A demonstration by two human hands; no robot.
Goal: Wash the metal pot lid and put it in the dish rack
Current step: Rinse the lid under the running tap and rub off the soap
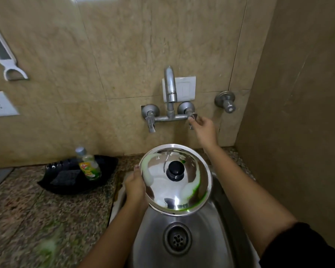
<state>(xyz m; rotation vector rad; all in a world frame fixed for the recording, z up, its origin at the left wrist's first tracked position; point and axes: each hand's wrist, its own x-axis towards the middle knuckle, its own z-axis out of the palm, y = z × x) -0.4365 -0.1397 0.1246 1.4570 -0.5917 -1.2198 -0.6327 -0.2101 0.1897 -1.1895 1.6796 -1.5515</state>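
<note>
Metal pot lid (pixel 175 179) held over sink (pixel 217 219), knob up, smeared with green soap. Risk judged: slippery rim sliding from one-handed hold once water runs. Left hand (pixel 134 187) closed on left rim. Right hand (pixel 203 127) half open, fingertips on right tap handle (pixel 192 117), far side.

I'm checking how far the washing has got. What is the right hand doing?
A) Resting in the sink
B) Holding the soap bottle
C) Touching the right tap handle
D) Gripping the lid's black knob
C: the right hand is at the right tap handle, while the left hand holds the lid.
</note>
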